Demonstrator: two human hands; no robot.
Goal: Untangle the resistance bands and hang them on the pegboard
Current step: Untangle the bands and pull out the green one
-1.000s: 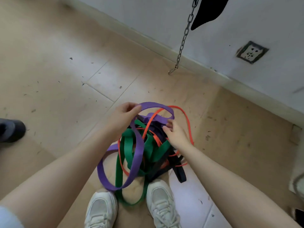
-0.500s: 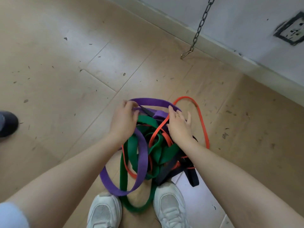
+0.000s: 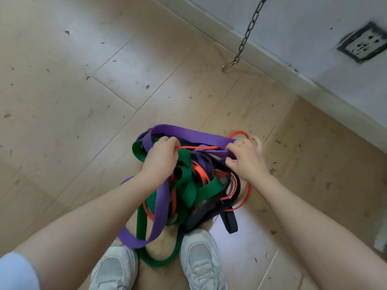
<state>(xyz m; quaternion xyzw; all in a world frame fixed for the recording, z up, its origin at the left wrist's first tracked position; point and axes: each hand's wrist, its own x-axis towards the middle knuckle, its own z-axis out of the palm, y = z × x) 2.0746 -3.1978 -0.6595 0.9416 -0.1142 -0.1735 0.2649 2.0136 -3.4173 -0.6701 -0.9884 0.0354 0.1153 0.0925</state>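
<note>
Left hand [image 3: 161, 159] and right hand [image 3: 246, 159] are apart, each gripping the purple band [image 3: 194, 133] stretched between them. The tangled green band [image 3: 188, 189], orange band [image 3: 240, 203] and black band [image 3: 229, 221] hang below, above white shoes [image 3: 201, 260].

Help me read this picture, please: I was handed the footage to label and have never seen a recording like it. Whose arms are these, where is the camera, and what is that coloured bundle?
The camera sits on a person's head and looks down, so the two bare arms are the wearer's own. Their white shoes show at the bottom, on a wooden floor. The bundle is a tangle of stretchy exercise loops held above the floor: a purple band, a green band, thin orange bands and a dark band. The left hand grips into the tangle's left side; the right hand grips the purple band at the right, pulling it taut between the hands. A metal chain hangs by the wall, which has a socket. No pegboard is visible.
</note>
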